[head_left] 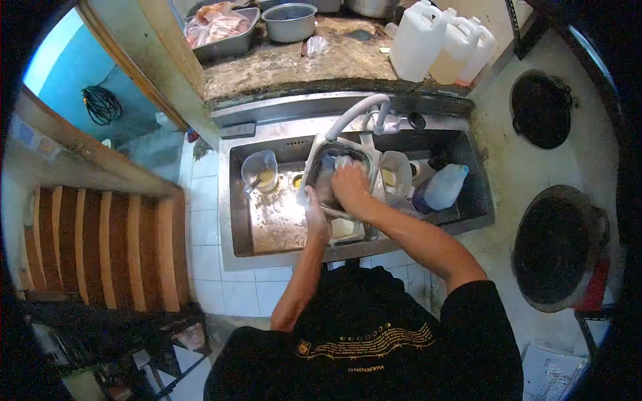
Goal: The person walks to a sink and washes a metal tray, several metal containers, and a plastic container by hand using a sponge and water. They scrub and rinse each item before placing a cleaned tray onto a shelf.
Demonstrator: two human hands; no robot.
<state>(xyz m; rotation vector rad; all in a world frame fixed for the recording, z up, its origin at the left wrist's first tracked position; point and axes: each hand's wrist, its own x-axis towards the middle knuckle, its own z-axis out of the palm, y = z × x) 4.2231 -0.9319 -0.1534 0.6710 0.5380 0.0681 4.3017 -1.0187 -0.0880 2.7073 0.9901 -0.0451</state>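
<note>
A rectangular metal pan (368, 148) is tilted over the middle of the sink (264, 224). My left hand (315, 217) grips its near left side, thumb up along the rim. My right hand (351, 186) reaches down inside it with the fingers closed, and something whitish shows around the fingertips; I cannot tell what it is. The grey faucet spout (354, 113) curves above the pan's far end. To the left in the basin stands a clear plastic jug (261, 167) with a utensil in it. A clear container (400, 167) is right of the pan.
In the right basin lies a whitish bottle with a blue cap (447, 187). Behind the sink, a stone counter (287, 70) holds plastic jugs (418, 43), a round metal pot (289, 23) and a tray of raw meat (217, 27). Dark pans (558, 247) hang on the right wall.
</note>
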